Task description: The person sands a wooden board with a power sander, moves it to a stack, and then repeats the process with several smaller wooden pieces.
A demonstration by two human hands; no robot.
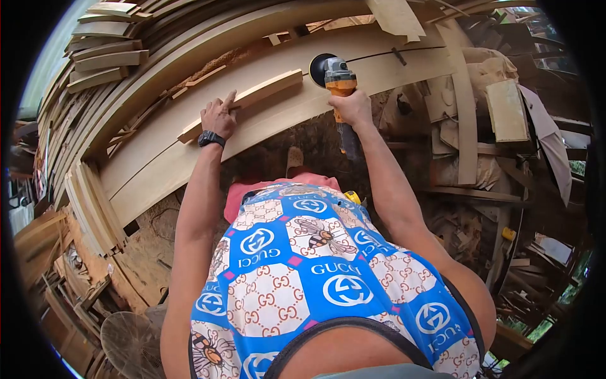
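My right hand [355,108] is wrapped around the body of an orange and grey cordless angle grinder [344,85]. The grinder's round dark disc [320,68] is over the wide boards, close to the right end of a narrow wooden strip [268,90]. This strip lies at a slant on top of the boards. Toward its left end, my left hand [219,117] holds it, fingers bent over it and one finger reaching along it. A dark watch is on the left wrist. Two wide planks [252,123] lie side by side under the strip, with a dark seam between them.
Long curved-looking boards [145,82] are stacked beyond the planks, with short offcuts [107,57] piled at upper left. Several strips [95,208] lean at the left end. A crosswise board [466,120] and a wood block [507,110] are at right. A round fan guard [130,344] stands lower left.
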